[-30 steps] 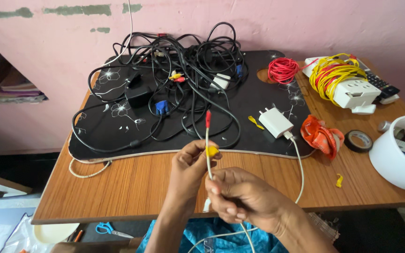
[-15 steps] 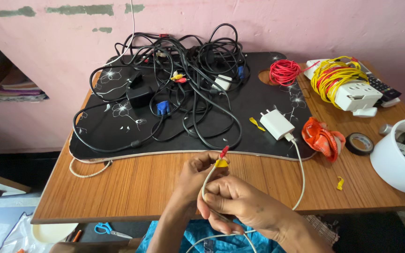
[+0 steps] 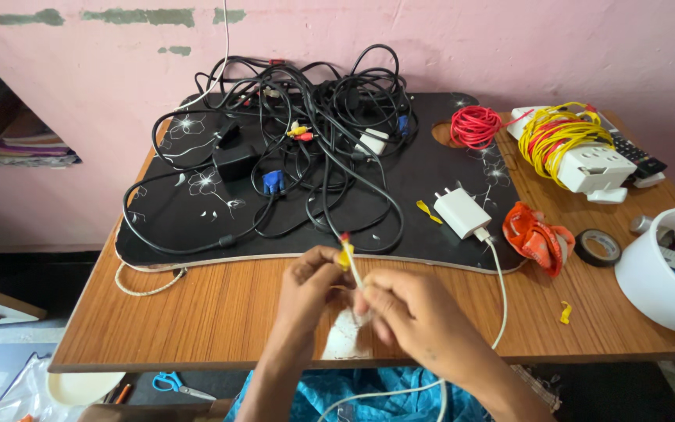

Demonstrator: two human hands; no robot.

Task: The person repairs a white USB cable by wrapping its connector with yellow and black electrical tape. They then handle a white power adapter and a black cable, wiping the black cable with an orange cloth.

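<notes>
My left hand [image 3: 306, 285] pinches a thin white cable [image 3: 355, 275] near its end, where yellow tape and a red tip [image 3: 344, 248] show. My right hand [image 3: 416, 320] grips the same cable lower down, just in front of the table's near edge. The white cable [image 3: 501, 305] loops off to the right and runs up to a white charger plug [image 3: 461, 212] lying on a black mat [image 3: 166, 227]. A small white piece sits under my hands, partly hidden.
A tangle of black cables [image 3: 306, 148] covers the mat. A red wire coil [image 3: 474, 126], yellow wire on a white power strip [image 3: 580, 152], orange tape [image 3: 537, 237], black tape roll [image 3: 597, 247], and white bowl [image 3: 658, 273] stand at right. Blue scissors [image 3: 169, 383] lie below the wooden table [image 3: 197, 312].
The cable's red tip has dropped from upright above my hands to low between them. Both hands have drawn closer together over the table's near edge.
</notes>
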